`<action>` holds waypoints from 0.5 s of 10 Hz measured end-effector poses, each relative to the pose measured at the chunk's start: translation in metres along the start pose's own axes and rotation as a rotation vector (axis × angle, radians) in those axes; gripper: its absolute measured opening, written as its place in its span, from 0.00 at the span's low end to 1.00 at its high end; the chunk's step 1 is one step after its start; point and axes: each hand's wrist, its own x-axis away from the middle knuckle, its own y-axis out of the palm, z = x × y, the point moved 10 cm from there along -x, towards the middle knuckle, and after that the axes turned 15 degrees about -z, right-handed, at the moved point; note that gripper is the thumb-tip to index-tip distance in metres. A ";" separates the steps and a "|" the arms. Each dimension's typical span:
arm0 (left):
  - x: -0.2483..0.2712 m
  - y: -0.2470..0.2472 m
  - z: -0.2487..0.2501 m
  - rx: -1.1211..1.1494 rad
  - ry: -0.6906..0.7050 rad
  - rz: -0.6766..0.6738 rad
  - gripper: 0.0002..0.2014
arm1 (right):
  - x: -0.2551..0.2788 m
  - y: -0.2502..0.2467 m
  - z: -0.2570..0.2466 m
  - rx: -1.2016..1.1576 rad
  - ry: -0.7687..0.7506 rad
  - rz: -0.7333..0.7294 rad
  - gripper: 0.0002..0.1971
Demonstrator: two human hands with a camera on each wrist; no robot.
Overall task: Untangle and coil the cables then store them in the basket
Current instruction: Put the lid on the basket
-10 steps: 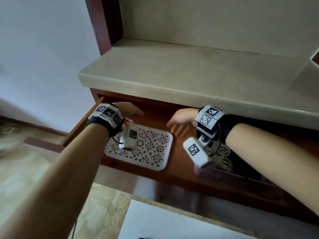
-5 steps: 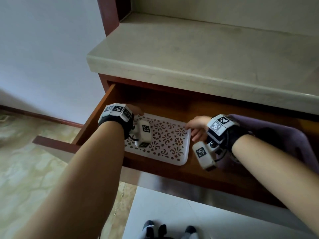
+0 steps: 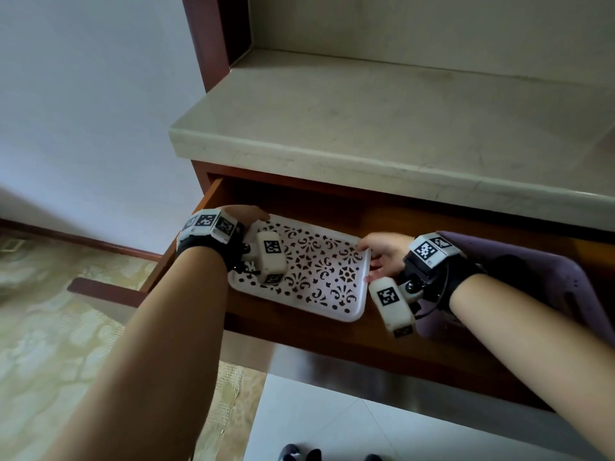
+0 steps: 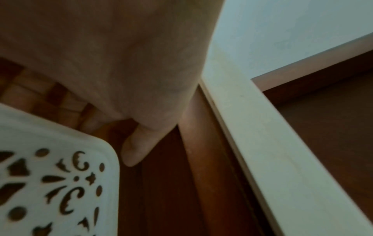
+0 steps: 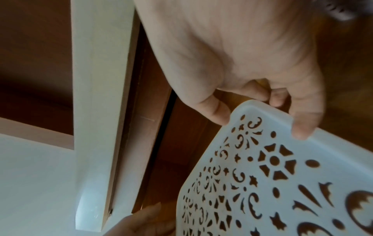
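Note:
A white perforated tray point(image 3: 319, 271) lies flat in the open wooden drawer point(image 3: 332, 341). My right hand point(image 3: 379, 257) grips its right edge, thumb on top of the rim point(image 5: 260, 108) and fingers curled beneath, as the right wrist view shows point(image 5: 262, 95). My left hand point(image 3: 249, 214) is at the tray's far left corner. In the left wrist view its fingers reach down behind the rim point(image 4: 60, 127) and the thumb point(image 4: 133, 151) hangs beside the corner, off the tray. A purple basket point(image 3: 545, 271) sits in the drawer's right part, mostly behind my right arm. No cables show.
A pale stone countertop point(image 3: 366, 128) overhangs the back of the drawer, close above both hands. The drawer's left wall point(image 3: 199, 207) is right beside my left wrist. Patterned floor point(image 3: 66, 327) and shoes point(image 3: 299, 454) lie below.
My right hand moved left from the purple basket and took hold of the tray's right edge. My left hand settled at the tray's far left corner. The cables in the basket are now hidden.

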 end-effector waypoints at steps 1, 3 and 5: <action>0.020 0.006 0.004 -0.015 -0.021 -0.097 0.15 | 0.004 -0.009 -0.014 0.051 -0.093 -0.013 0.19; 0.062 -0.022 0.017 -0.275 0.008 0.068 0.15 | 0.042 -0.014 -0.023 0.136 -0.038 -0.013 0.05; 0.096 -0.034 0.024 -0.331 0.005 0.091 0.12 | 0.066 -0.024 -0.034 0.191 -0.160 0.056 0.04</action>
